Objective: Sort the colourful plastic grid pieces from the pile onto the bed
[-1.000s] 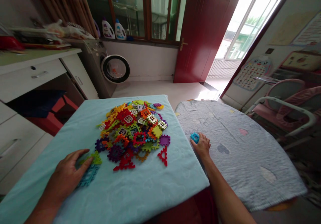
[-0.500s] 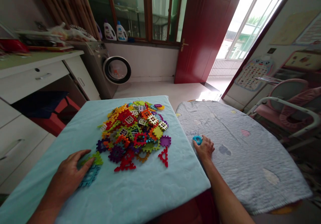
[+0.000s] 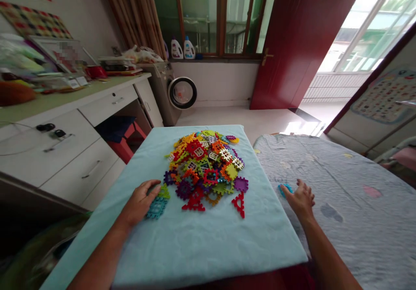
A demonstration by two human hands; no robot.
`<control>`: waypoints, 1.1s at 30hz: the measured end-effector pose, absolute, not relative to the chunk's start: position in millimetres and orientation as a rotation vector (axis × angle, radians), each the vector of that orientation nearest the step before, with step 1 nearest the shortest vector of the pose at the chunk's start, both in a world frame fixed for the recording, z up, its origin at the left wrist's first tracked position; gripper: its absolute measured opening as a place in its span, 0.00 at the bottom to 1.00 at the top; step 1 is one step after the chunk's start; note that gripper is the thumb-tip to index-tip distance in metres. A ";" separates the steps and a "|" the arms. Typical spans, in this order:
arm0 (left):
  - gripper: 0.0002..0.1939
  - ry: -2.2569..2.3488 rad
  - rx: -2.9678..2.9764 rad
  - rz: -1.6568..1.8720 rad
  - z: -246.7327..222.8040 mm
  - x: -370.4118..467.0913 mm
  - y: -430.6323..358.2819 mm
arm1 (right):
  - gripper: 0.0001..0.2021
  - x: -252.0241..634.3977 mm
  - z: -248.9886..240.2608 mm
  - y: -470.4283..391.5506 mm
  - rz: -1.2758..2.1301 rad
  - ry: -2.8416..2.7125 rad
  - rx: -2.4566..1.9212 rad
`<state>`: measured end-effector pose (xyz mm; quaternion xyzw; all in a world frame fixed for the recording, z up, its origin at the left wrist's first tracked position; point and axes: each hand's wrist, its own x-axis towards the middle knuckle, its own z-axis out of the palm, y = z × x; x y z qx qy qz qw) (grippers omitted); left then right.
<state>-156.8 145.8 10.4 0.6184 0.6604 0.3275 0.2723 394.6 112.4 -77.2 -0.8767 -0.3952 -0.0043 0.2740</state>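
My left hand (image 3: 140, 202) rests on the light blue cloth, thumb and fingers closed around the edge of a pair of interlocking building blocks. The pair is a teal square block (image 3: 157, 208) with a green triangular block (image 3: 164, 191) against its far side; the hand partly covers both. Over the grey cloth to the right, my right hand (image 3: 301, 200) is open with its fingers spread. A small bright blue block (image 3: 286, 189) lies on that cloth beside its thumb. Between the hands sits a heap of colourful interlocking blocks (image 3: 204, 164).
A red triangular block (image 3: 239, 205) and a purple square block (image 3: 241, 184) lie at the heap's right edge. The blue-covered table (image 3: 211, 246) adjoins a lower surface under a grey patterned cloth (image 3: 351, 212). A stool (image 3: 121, 136) stands by the white drawers (image 3: 87, 168) at left.
My view has turned left, so the scene sits further right. My right hand's fingers have opened away from the bright blue block. My left hand stays at the teal and green blocks.
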 end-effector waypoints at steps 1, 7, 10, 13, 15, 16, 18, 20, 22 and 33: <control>0.33 1.717 1.581 0.881 16.6 -155.4 144.8 | 0.37 392.2 -65.3 114.5 -0.029 -1.120 -2.273; 0.32 1.371 1.133 1.011 41.5 -143.7 147.0 | 0.23 321.6 11.5 115.8 0.278 -1.600 -1.731; 0.30 1.424 1.163 1.131 31.7 -143.3 153.0 | 0.21 278.9 23.1 111.3 0.347 -1.786 -1.625; 0.27 1.537 1.245 1.149 19.7 -151.2 154.4 | 0.20 258.1 11.0 110.9 0.311 -1.815 -1.611; 0.24 1.583 1.313 1.083 17.8 -159.4 150.9 | 0.21 255.6 -2.8 113.0 0.268 -1.797 -1.629; 0.22 1.597 1.354 1.033 19.1 -163.6 148.0 | 0.21 256.3 -9.5 114.2 0.250 -1.794 -1.637; 0.19 1.605 1.426 0.926 24.6 -170.4 140.8 | 0.20 258.9 -20.2 116.0 0.225 -1.804 -1.642; 0.21 1.592 1.497 0.834 31.1 -173.6 133.1 | 0.19 260.7 -26.6 116.7 0.203 -1.828 -1.638; 0.29 1.573 1.604 0.757 35.6 -172.2 126.7 | 0.18 260.8 -29.3 117.0 0.179 -1.850 -1.637; 0.20 1.482 1.872 0.588 39.8 -144.5 125.6 | 0.17 259.7 -31.9 116.2 0.209 -1.863 -1.655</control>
